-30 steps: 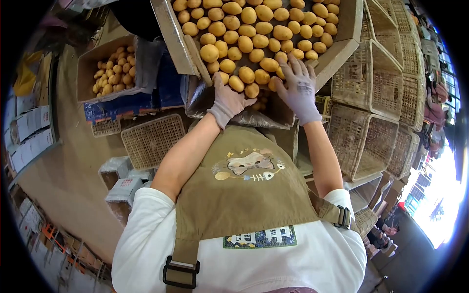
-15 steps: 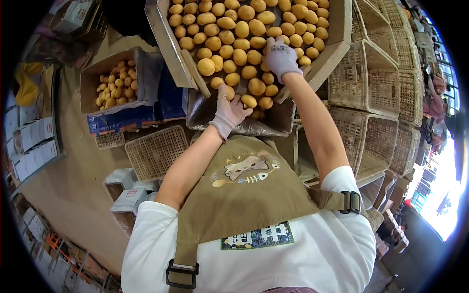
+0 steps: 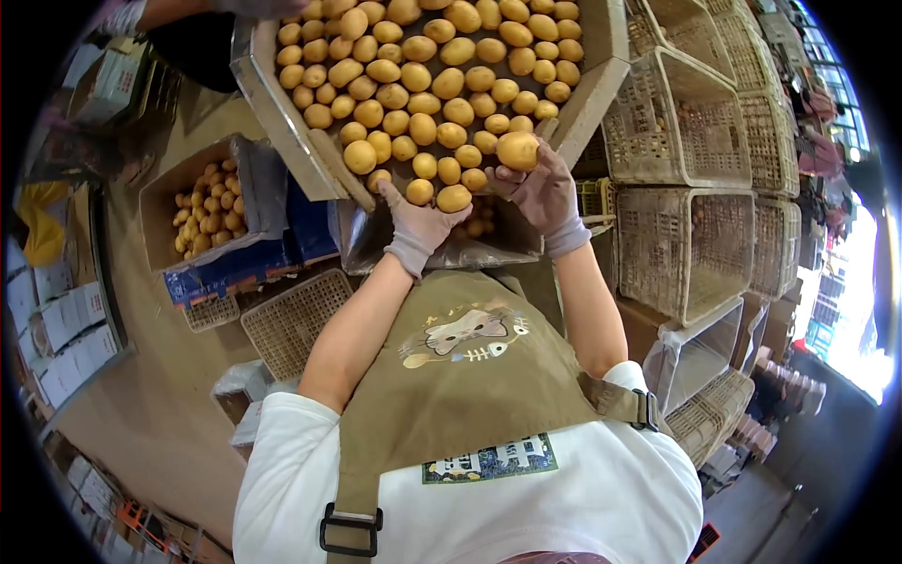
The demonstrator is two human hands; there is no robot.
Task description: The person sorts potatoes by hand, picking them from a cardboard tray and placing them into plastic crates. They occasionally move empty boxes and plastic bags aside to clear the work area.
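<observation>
Many yellow potatoes lie spread over a sloping tray with raised board sides. My right hand, in a pale glove, is closed on a large potato at the tray's lower right. My left hand, also gloved, is cupped with thumb and fingers apart at the tray's lower edge. Against it rest a potato and another potato. Below both hands stands a plastic-lined box with several potatoes inside, partly hidden by my hands.
To the left, a lined carton holds more potatoes above a blue box. An upturned-looking woven plastic crate lies nearer me. Stacked plastic crates stand on the right. Another person's sleeved arm shows at the top left.
My right hand has come down and back from among the potatoes, and now lifts a large one. My left hand stays at the lower edge. The view has shifted, and another person's arm has appeared.
</observation>
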